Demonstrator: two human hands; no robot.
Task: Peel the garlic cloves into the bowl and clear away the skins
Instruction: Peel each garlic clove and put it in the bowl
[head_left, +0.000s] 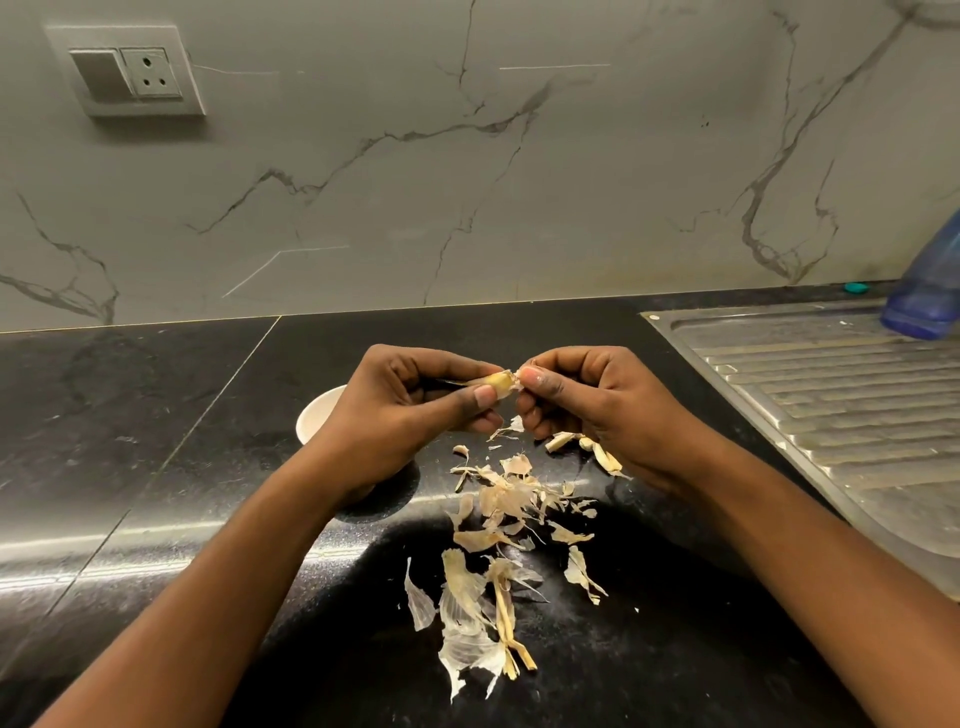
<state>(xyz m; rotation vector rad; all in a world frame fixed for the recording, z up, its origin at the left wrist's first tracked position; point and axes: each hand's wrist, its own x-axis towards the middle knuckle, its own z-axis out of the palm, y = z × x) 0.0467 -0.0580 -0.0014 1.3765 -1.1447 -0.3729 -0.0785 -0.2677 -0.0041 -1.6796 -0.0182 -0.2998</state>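
My left hand (405, 402) pinches a pale yellow garlic clove (496, 381) between thumb and fingers, above the black counter. My right hand (592, 400) pinches the clove's papery skin at its right tip. A white bowl (318, 413) sits on the counter behind my left hand and wrist, mostly hidden; its contents cannot be seen. A scatter of dry garlic skins (501, 525) lies on the counter below and between my hands, with larger pieces and stem strips (480, 618) nearer me.
The black stone counter (156, 467) runs to a marble-look wall. A steel sink drainboard (841, 410) lies at the right, with a blue bottle (924, 291) at its far end. A wall socket (130, 73) is at the upper left.
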